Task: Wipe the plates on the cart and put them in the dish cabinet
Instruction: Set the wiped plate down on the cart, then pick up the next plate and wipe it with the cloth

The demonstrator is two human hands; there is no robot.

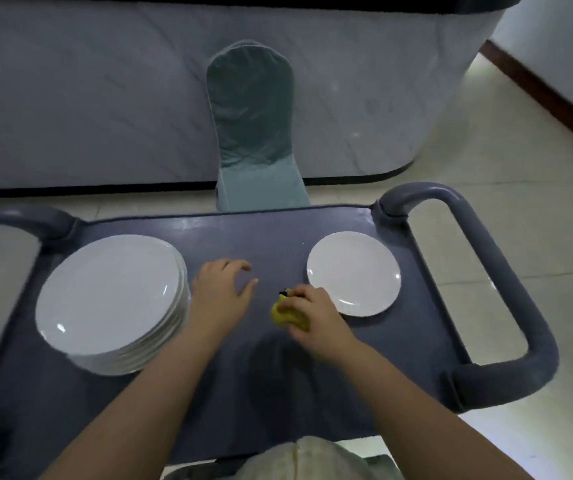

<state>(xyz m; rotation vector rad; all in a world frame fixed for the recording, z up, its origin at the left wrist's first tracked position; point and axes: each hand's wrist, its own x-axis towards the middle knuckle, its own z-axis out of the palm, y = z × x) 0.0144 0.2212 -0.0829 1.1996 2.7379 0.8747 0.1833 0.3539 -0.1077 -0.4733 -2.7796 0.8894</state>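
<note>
The dark blue cart top (pixel 264 237) carries a stack of white plates (pixel 111 299) near its left edge and a single white plate (pixel 354 273) toward its right edge.

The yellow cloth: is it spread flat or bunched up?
Bunched up. The yellow cloth shows as a crumpled wad under the right hand, on the cart beside the single plate.
</note>
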